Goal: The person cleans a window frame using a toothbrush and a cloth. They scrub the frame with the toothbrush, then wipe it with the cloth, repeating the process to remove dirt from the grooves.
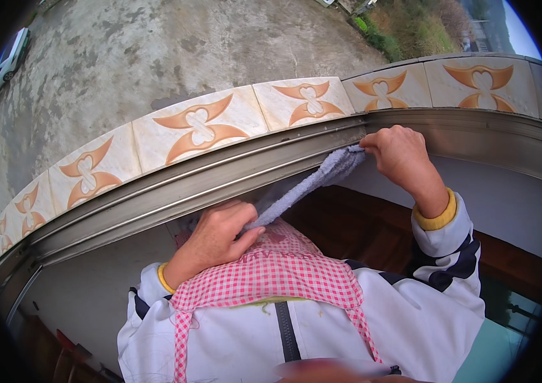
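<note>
A bluish-grey terry cloth stretches slantwise between my two hands. My right hand pinches its upper end at the corner of the metal window track. Lower down, in front of the pink checked apron, my left hand is closed around the cloth's other end. Part of the cloth hangs below the track's inner edge, and the left hand hides some of it.
Tiles with an orange pattern line the outer sill beyond the track. Outside lies a concrete yard with a parked car at far left. Dark brown wood and a white wall are below on the inner side.
</note>
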A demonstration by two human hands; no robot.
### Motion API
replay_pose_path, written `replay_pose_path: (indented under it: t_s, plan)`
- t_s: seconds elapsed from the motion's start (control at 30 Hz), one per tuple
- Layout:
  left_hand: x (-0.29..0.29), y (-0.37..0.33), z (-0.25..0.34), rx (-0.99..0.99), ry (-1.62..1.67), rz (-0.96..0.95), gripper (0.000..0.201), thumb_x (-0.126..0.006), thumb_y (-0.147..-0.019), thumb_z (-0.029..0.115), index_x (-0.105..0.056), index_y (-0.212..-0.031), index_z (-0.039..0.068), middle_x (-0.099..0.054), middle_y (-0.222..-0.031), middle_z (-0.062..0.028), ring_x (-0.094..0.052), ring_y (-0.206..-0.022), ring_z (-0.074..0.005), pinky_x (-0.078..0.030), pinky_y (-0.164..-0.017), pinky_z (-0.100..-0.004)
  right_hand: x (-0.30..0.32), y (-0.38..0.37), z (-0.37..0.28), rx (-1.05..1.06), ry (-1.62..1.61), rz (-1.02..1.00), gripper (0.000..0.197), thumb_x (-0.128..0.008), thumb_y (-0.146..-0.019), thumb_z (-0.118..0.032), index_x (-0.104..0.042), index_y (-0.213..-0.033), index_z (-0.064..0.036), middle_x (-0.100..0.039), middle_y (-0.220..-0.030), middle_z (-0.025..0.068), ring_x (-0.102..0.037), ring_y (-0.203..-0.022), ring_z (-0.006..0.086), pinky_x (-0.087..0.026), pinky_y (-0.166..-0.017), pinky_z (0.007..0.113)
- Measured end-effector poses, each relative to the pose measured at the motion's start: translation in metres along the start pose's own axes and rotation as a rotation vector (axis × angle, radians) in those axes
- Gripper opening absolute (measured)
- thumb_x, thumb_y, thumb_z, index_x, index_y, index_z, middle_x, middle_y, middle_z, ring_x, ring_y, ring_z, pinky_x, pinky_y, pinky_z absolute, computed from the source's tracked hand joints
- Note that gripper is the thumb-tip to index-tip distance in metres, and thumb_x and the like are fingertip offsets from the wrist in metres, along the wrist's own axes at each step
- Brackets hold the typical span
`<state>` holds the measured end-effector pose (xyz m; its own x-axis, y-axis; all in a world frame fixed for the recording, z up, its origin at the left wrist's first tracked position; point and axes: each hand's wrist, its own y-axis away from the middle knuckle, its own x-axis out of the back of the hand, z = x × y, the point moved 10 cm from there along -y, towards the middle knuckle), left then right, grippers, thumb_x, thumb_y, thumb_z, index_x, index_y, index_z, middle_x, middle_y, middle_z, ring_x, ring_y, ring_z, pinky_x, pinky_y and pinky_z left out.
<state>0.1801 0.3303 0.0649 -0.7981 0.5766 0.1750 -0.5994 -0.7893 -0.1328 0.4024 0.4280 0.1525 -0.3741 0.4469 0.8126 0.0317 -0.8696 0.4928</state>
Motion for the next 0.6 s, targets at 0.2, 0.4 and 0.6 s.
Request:
replay_pose_path:
  t_s: [0.2, 0.4, 0.6]
  plan:
    - [0.000, 0.011, -0.008, -0.089, 0.074, -0.111, 0.024, -0.079, -0.075, 0.007, -0.057, -0.080, 0.002, -0.056, -0.072, -0.0132, -0.054, -0.068, -0.0323, -0.043, -0.063, -0.0405, 0.027, 0.007, -0.060, 0.265, -0.535, 0.034, 0.014, -0.068, -0.085, -0.007, -0.075, -0.096, -0.0054, -0.070, -0.081, 0.0178, -0.069, -0.070, 0.0299, -0.053, -0.068, 0.036]
    - [0.010, 0.041, -0.036, 0.167, 0.163, -0.175, 0.020, -0.074, -0.082, 0.014, -0.060, -0.089, 0.002, -0.061, -0.081, -0.0144, -0.059, -0.072, -0.0322, -0.047, -0.065, -0.0398, 0.010, -0.014, -0.172, 0.667, -1.027, -0.181, 0.015, -0.068, -0.086, -0.005, -0.074, -0.100, -0.0030, -0.072, -0.084, 0.0162, -0.069, -0.070, 0.0259, -0.053, -0.066, 0.032]
    - [0.011, 0.044, -0.046, 0.162, 0.113, -0.129, 0.022, -0.077, -0.081, 0.014, -0.058, -0.082, 0.003, -0.059, -0.074, -0.0148, -0.056, -0.064, -0.0300, -0.044, -0.057, -0.0373, -0.001, -0.008, -0.115, 0.440, -0.834, -0.043, 0.015, -0.070, -0.084, -0.013, -0.076, -0.098, -0.0114, -0.071, -0.083, 0.0150, -0.068, -0.078, 0.0342, -0.054, -0.069, 0.039]
